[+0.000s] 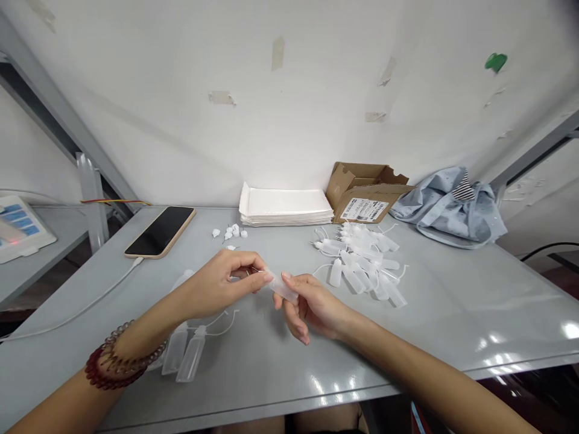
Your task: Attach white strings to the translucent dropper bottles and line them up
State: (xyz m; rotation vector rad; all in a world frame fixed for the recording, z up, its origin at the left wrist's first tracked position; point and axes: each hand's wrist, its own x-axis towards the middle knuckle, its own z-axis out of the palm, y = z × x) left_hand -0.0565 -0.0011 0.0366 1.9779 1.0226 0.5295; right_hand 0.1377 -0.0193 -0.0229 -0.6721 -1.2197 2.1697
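Over the middle of the table, a small translucent plastic squeeze bottle (pixel 281 288) lies tilted between my two hands. My right hand (pixel 316 306) grips its body between thumb and fingers. At the bottle's upper end, my left hand (pixel 221 283) pinches with thumb and forefinger; whether a small cap is between these fingertips I cannot tell. More such bottles (pixel 192 355), with thin strap tails, lie beneath my left forearm, partly hidden by it. A loose heap of similar bottles (pixel 362 256) lies to the right. Several small white tips (pixel 235 230) with thin needles sit beyond my left hand.
A stack of white trays (pixel 284 208) stands against the wall beside an open cardboard box (pixel 362 202). Blue-grey cloth (pixel 452 208) is bunched at the back right. A phone (pixel 160 232) lies at the left, its white charging cable (pixel 104 296) running to the table's edge.
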